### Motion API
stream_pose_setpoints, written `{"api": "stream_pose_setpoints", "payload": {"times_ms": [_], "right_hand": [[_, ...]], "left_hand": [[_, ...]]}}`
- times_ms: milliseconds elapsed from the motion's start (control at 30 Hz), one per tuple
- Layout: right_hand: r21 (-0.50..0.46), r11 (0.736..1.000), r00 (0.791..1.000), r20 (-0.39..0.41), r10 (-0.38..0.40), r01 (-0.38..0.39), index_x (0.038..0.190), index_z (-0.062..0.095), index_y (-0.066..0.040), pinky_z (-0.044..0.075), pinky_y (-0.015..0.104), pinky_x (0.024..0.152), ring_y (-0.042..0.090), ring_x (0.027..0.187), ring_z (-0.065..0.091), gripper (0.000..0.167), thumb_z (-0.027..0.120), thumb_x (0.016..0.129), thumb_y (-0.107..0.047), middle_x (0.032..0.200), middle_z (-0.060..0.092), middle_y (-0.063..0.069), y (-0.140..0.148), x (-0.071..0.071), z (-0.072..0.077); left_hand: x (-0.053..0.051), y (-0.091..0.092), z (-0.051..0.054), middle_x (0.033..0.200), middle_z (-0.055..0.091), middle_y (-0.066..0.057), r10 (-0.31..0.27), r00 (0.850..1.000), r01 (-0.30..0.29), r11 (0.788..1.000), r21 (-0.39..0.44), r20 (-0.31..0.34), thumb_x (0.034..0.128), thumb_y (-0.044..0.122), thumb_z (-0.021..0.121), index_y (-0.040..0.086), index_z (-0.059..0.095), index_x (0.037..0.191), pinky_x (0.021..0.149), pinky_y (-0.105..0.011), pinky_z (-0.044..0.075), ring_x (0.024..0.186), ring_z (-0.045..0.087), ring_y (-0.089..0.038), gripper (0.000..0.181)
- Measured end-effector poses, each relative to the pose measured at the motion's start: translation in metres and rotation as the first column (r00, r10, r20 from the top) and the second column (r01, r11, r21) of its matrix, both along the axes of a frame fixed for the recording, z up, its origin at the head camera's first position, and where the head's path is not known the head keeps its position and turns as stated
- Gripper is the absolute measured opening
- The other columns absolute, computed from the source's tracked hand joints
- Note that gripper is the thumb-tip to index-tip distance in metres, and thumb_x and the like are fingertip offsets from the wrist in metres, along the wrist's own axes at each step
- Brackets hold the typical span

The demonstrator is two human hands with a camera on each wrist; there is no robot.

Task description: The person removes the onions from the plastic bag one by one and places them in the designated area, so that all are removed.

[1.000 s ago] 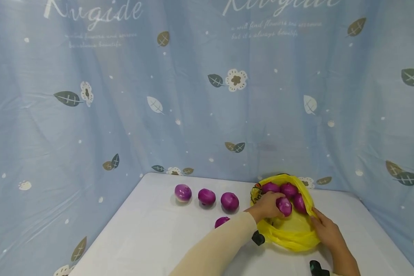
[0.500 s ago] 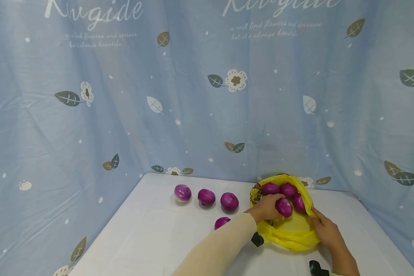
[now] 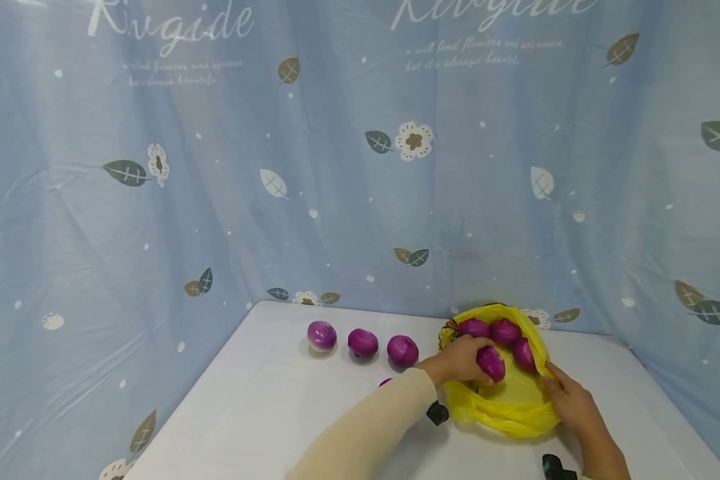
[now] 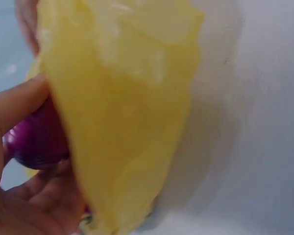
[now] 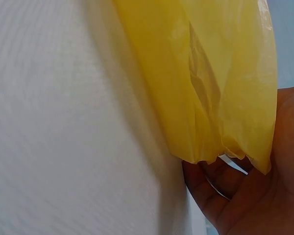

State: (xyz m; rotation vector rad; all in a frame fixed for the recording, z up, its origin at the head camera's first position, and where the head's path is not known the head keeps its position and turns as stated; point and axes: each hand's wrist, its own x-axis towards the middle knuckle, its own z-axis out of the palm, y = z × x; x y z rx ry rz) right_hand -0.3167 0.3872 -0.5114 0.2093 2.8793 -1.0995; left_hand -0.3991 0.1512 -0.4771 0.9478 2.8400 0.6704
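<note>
1. Bag (image 3: pixel 510 424): on the table (image 3: pixel 258 393), mouth open upward, three onions (image 3: pixel 506 331) lying at its far side; thin film, so probably very light, limp and easily torn; best held by a fold of rim.
2. Held onion (image 3: pixel 491 365): over the bag's mouth, apart from the film's near wall; likely firm, fairly weighty, its glossy skin perhaps slippery; best taken round its widest part.
3. Left hand (image 3: pixel 459 360): fingers curved round the held onion, thumb opposite, spread only as its girth demands.
4. Right hand (image 3: pixel 575 402): fingers and thumb narrow about the bag's right rim, gripping film; how tightly, I cannot tell.
</note>
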Motion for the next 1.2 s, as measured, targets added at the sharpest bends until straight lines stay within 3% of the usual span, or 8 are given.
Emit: {"api": "stream_pose_setpoints", "payload": {"times_ms": [167, 333, 700, 867, 1200], "right_hand": [[0.033, 0.999, 1.000, -0.015, 0.015, -0.014, 0.150, 0.017, 0.003, 0.021, 0.073, 0.099, 0.062, 0.128, 0.021, 0.071, 0.023, 0.104, -0.050, 0.145, 0.020, 0.040, 0.000, -0.001, -0.001], [0.030, 0.999, 1.000, -0.008, 0.022, -0.021, 0.151, 0.017, 0.003, 0.021, 0.073, 0.099, 0.063, 0.128, 0.020, 0.073, 0.022, 0.103, -0.052, 0.145, 0.020, 0.040, 0.004, -0.001, -0.002], [0.007, 1.000, 1.000, 0.008, 0.021, -0.021, 0.151, 0.014, 0.002, 0.019, 0.073, 0.100, 0.062, 0.129, 0.017, 0.073, 0.022, 0.103, -0.053, 0.146, 0.017, 0.039, 0.002, -0.002, -0.002], [0.006, 1.000, 1.000, 0.012, 0.016, -0.016, 0.151, 0.015, 0.002, 0.019, 0.073, 0.100, 0.062, 0.129, 0.017, 0.074, 0.022, 0.103, -0.053, 0.146, 0.017, 0.039, 0.001, -0.003, -0.001], [-0.007, 1.000, 0.999, 0.045, 0.007, -0.007, 0.151, 0.013, 0.001, 0.019, 0.073, 0.099, 0.062, 0.129, 0.017, 0.073, 0.021, 0.103, -0.053, 0.146, 0.015, 0.039, 0.000, -0.003, 0.000]], "left_hand": [[0.007, -0.017, 0.018, 0.129, 0.053, 0.016, -0.040, 0.999, 0.040, 0.999, 0.002, 0.032, 0.0741, 0.045, 0.083, 0.034, 0.052, 0.137, 0.091, -0.024, 0.047, 0.116, 0.050, -0.004, 0.071], [0.009, -0.033, 0.029, 0.133, 0.052, 0.016, -0.082, 0.997, 0.082, 0.996, 0.038, 0.010, 0.0750, 0.045, 0.082, 0.029, 0.051, 0.140, 0.094, -0.021, 0.044, 0.117, 0.050, -0.002, 0.074], [0.022, -0.062, 0.032, 0.133, 0.053, 0.014, -0.033, 0.998, 0.026, 0.993, 0.117, 0.056, 0.0754, 0.047, 0.081, 0.030, 0.049, 0.142, 0.093, -0.026, 0.047, 0.120, 0.050, -0.006, 0.076], [0.028, -0.074, 0.036, 0.134, 0.052, 0.013, -0.044, 0.997, 0.036, 0.990, 0.135, 0.058, 0.0756, 0.049, 0.080, 0.029, 0.048, 0.143, 0.092, -0.025, 0.048, 0.120, 0.049, -0.006, 0.077], [0.042, -0.103, 0.049, 0.129, 0.055, 0.012, -0.014, 0.997, -0.002, 0.976, 0.217, 0.075, 0.0759, 0.049, 0.080, 0.028, 0.050, 0.141, 0.077, -0.018, 0.050, 0.097, 0.056, -0.003, 0.075]]}}
